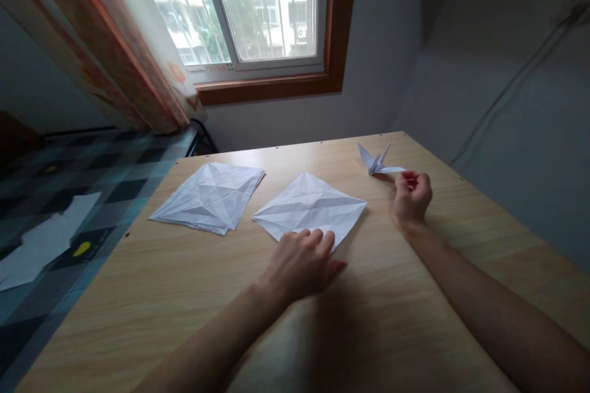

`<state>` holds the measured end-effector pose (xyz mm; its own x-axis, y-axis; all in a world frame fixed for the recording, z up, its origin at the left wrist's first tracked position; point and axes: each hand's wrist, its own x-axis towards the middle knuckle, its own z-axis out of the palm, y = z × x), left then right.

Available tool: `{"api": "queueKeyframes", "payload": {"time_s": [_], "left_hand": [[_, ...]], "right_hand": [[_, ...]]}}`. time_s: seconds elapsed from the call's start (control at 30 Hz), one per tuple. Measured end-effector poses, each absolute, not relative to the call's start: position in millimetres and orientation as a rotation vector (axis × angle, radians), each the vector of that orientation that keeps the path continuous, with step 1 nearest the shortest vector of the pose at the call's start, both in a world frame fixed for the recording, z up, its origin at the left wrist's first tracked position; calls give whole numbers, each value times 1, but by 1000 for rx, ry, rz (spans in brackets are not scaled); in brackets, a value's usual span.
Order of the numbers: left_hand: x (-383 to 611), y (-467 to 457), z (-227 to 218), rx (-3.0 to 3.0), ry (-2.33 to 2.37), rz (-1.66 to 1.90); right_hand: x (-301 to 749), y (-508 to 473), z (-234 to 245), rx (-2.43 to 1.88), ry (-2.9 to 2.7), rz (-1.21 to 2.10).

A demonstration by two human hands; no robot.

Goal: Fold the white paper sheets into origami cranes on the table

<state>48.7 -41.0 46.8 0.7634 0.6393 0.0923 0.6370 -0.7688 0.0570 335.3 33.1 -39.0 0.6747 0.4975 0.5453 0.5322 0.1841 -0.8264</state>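
One crane stands near the far right corner of the desk, and by its shape I judge its folding done or nearly so. My right grip is narrow, fingertips pinched at the crane's right-hand tip. My left grip rests over the near corner of the sheet, fingers bent; whether it pinches the paper I cannot tell. The sheet is creased all over yet lies spread out, so its shaping seems left undone. Just left of it, the stack is creased too, flat and unshaped
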Motion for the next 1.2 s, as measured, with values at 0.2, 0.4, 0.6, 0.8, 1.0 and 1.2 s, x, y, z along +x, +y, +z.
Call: {"api": "queueKeyframes", "payload": {"time_s": [0.2, 0.4, 0.6, 0.8, 1.0, 1.2], "left_hand": [[30, -1, 29, 2757, 1197, 451], [20, 20, -3, 2797, 1161, 228], [21, 18, 0, 2771, 1169, 63], [10, 26, -3, 2746, 1289, 27], [-11, 35, -4, 2803, 1301, 13], [-9, 32, 7, 2936, 1270, 234]], "right_hand": [[303, 15, -17, -1249, -1381, -66], [254, -2, -14, -1070, -2214, 75], [240, -5, -23, -1195, -2611, 160], [263, -10, -25, -1435, -2602, 123], [301, -8, -31, -1657, -2512, 198], [312, -2, -28, -1771, -2146, 130]]}}
